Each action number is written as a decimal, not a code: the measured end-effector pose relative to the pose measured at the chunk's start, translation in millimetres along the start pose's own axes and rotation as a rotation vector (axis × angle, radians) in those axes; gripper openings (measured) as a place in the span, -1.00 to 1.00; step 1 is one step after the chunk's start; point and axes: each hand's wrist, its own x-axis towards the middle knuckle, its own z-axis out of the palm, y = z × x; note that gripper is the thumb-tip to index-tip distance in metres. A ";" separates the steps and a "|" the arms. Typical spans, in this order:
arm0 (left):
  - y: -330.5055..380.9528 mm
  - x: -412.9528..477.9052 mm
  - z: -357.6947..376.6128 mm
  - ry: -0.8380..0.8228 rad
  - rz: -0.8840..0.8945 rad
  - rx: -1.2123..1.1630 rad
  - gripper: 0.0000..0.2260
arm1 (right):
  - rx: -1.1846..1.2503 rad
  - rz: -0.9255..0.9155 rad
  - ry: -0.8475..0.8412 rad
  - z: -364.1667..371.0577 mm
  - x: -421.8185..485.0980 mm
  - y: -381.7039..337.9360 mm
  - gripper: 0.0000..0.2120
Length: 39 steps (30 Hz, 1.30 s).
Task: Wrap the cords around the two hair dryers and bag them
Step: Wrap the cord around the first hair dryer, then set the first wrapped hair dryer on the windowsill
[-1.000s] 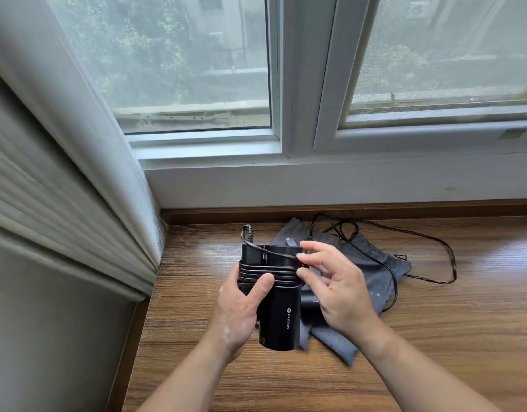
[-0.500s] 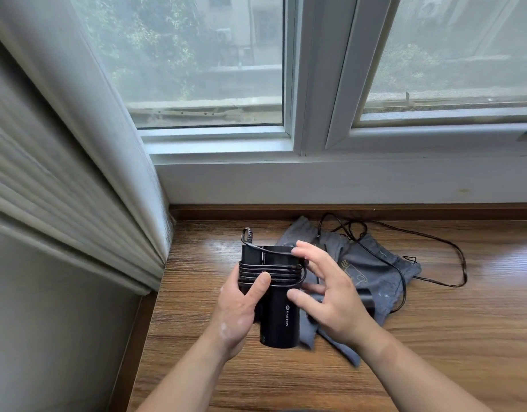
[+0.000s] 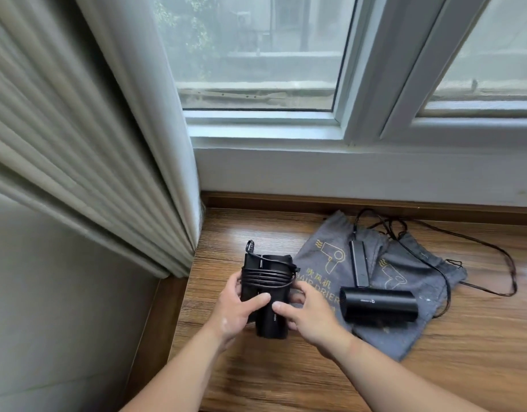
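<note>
Both hands held the wrapped hair dryer [image 3: 268, 295] at the ledge's [image 3: 286, 379] left edge.
The left hand [image 3: 235, 306] and right hand [image 3: 314, 321] gripped its body; the coiled cord [image 3: 266, 276] could slip off if they loosened. Farther right, the second hair dryer [image 3: 378, 304] lay on the grey bags [image 3: 314, 260], its loose cord [image 3: 436, 268] trailing to the back edge.

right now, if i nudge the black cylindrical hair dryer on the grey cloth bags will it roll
The black cylindrical hair dryer lies on its side, yet its flat handle sticking out probably stops a roll. Its loose black cord likely drags floppily.
</note>
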 end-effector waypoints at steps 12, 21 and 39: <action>-15.1 79.5 -58.5 0.134 0.022 0.468 -0.21 | -0.345 0.009 0.113 65.5 96.6 -11.4 -0.53; -2.7 107.4 -67.9 0.104 -0.024 0.564 -0.34 | -0.440 -0.042 0.168 74.8 124.0 -22.6 -0.43; 9.4 35.1 35.1 0.272 0.101 0.843 -0.39 | -0.596 -0.173 0.219 -105.8 -5.4 18.4 -0.49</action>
